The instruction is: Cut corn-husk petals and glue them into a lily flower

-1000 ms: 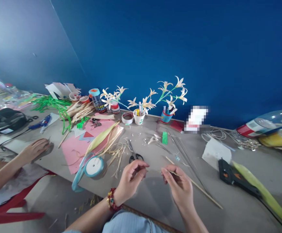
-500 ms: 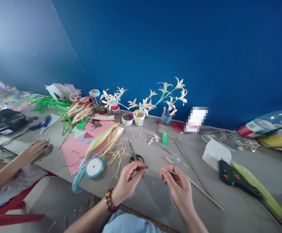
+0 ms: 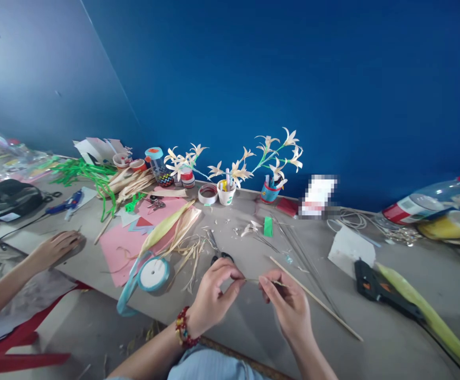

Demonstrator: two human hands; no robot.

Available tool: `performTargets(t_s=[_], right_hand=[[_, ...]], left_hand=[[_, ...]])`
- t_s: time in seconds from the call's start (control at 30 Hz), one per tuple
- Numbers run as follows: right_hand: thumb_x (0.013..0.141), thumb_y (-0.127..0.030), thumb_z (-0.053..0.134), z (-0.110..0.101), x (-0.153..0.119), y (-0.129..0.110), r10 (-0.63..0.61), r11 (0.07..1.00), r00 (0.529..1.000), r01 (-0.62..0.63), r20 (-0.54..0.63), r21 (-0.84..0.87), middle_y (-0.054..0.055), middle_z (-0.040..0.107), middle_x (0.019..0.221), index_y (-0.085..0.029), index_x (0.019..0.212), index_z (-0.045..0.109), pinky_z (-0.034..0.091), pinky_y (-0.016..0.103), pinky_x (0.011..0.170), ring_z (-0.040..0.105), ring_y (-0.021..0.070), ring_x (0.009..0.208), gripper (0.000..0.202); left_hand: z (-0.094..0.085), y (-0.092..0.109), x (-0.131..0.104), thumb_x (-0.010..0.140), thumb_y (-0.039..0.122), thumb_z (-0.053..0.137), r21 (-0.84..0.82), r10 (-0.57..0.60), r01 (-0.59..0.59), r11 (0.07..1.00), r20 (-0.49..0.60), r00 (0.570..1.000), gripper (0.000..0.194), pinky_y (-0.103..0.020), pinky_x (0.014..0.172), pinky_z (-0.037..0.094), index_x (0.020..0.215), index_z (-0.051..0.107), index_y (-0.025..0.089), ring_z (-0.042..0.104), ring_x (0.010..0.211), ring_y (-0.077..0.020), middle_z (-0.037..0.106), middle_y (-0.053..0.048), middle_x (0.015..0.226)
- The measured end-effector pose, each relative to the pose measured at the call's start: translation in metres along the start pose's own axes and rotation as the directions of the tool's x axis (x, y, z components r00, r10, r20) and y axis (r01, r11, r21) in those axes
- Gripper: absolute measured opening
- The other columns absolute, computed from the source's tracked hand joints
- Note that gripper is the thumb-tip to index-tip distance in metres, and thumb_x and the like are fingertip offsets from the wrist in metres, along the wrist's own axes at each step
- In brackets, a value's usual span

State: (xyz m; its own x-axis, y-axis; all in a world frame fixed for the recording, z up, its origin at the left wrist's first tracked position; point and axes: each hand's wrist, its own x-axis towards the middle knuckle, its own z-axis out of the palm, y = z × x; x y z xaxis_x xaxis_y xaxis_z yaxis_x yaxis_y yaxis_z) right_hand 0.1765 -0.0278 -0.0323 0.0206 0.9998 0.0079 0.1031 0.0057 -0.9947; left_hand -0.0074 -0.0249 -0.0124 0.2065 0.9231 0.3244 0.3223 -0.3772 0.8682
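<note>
Between my two hands runs a thin, pale yellowish strand point(image 3: 252, 280), held above the near edge of the table. My left hand point(image 3: 219, 291), with a beaded bracelet on its wrist, pinches one end between thumb and forefinger. The other end is in the closed fingers of my right hand point(image 3: 287, 302), and a short bit shows past the thumb. Whether the strand is husk fibre or wire I cannot tell. Just behind my left hand lie black-handled scissors point(image 3: 225, 257), partly hidden by it. A thin wooden stick point(image 3: 320, 301) lies right of my right hand.
A blue ribbon spool point(image 3: 153, 274) and pink paper point(image 3: 113, 248) lie left. Pale husk flowers point(image 3: 238, 171) stand in cups along the wall. A black glue gun point(image 3: 384, 293) and a yellow-green husk point(image 3: 420, 311) lie right. Another person's hand point(image 3: 58, 248) rests on the table at far left.
My left hand has moved slightly right and down, its thumb and forefinger closing on the strand. The strand now stretches visibly between both hands.
</note>
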Motion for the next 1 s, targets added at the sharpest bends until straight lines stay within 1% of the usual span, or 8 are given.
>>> performTargets(t_s=[0.3,0.43,0.5,0.57,0.63,0.67,0.8,1.0], right_hand=[[0.087,-0.043,0.062,0.0,-0.002,0.007,-0.012,1.0,1.0,0.012,-0.011,-0.001,-0.001,0.053,0.056,-0.017,0.068,0.059,0.042,0.022,0.047,0.049,0.0118,0.049,0.032],[0.089,-0.037,0.06,-0.006,0.001,0.004,-0.137,0.981,0.989,0.129,-0.046,-0.145,0.006,0.067,0.081,-0.018,0.098,0.063,0.05,0.027,0.053,0.059,0.0161,0.06,0.021],[0.088,-0.029,0.061,-0.01,0.001,-0.001,-0.35,0.88,0.936,0.318,-0.029,-0.354,0.011,0.067,0.105,-0.022,0.114,0.061,0.053,0.035,0.07,0.065,0.0226,0.083,0.027],[0.087,-0.021,0.061,-0.013,-0.001,-0.008,-0.52,0.686,0.847,0.489,0.107,-0.539,0.01,0.066,0.115,-0.027,0.114,0.064,0.048,0.043,0.086,0.061,0.0272,0.102,0.028],[0.087,-0.015,0.059,-0.012,-0.003,-0.014,-0.565,0.544,0.785,0.586,0.255,-0.601,0.007,0.07,0.108,-0.028,0.105,0.068,0.045,0.045,0.089,0.061,0.0274,0.102,0.023],[0.088,-0.013,0.057,-0.01,-0.004,-0.015,-0.558,0.522,0.775,0.605,0.296,-0.601,0.007,0.072,0.102,-0.027,0.102,0.068,0.046,0.043,0.086,0.062,0.0264,0.097,0.022],[0.091,-0.013,0.053,-0.002,-0.01,-0.012,-0.514,0.605,0.804,0.588,0.3,-0.537,0.006,0.071,0.086,-0.023,0.095,0.064,0.049,0.038,0.075,0.061,0.023,0.084,0.015],[0.093,-0.014,0.051,0.002,-0.013,-0.013,-0.471,0.688,0.826,0.564,0.309,-0.457,0.006,0.067,0.082,-0.024,0.092,0.06,0.049,0.036,0.072,0.06,0.0226,0.081,0.013]], left_hand=[[-0.001,-0.006,-0.004,0.089,0.02,0.055,0.045,0.009,-0.008,0.999,-0.03,1.0,0.012,-0.029,0.076,0.05,0.085,0.067,0.017,0.061,0.082,-0.0183,0.064,-0.008,0.084],[-0.003,-0.009,-0.005,0.088,0.02,0.056,0.093,0.0,0.004,0.996,-0.044,0.999,0.011,-0.029,0.076,0.049,0.085,0.066,0.018,0.06,0.083,-0.0185,0.064,-0.008,0.084],[-0.003,-0.009,-0.005,0.088,0.019,0.056,0.126,0.013,-0.009,0.992,-0.031,0.999,0.011,-0.029,0.075,0.048,0.084,0.066,0.018,0.06,0.082,-0.0185,0.064,-0.007,0.083],[-0.001,-0.009,-0.005,0.087,0.018,0.057,0.143,0.033,-0.032,0.989,-0.004,0.999,0.01,-0.029,0.073,0.048,0.082,0.065,0.018,0.059,0.08,-0.0183,0.064,-0.007,0.08],[0.002,-0.009,-0.005,0.086,0.018,0.058,0.122,0.038,-0.039,0.992,0.016,0.999,0.009,-0.03,0.073,0.048,0.08,0.065,0.018,0.059,0.079,-0.0182,0.063,-0.006,0.079],[0.003,-0.008,-0.005,0.086,0.018,0.059,0.1,0.031,-0.032,0.994,0.019,0.999,0.009,-0.029,0.073,0.048,0.079,0.064,0.018,0.059,0.079,-0.0181,0.063,-0.006,0.079],[0.005,-0.007,-0.006,0.086,0.021,0.06,0.02,-0.013,0.013,1.0,0.004,1.0,0.01,-0.029,0.073,0.05,0.078,0.064,0.018,0.061,0.079,-0.0185,0.064,-0.007,0.081],[0.004,-0.009,-0.008,0.085,0.025,0.063,-0.028,-0.051,0.052,0.998,0.025,0.998,0.013,-0.028,0.074,0.05,0.074,0.065,0.017,0.062,0.079,-0.0186,0.065,-0.006,0.078]])
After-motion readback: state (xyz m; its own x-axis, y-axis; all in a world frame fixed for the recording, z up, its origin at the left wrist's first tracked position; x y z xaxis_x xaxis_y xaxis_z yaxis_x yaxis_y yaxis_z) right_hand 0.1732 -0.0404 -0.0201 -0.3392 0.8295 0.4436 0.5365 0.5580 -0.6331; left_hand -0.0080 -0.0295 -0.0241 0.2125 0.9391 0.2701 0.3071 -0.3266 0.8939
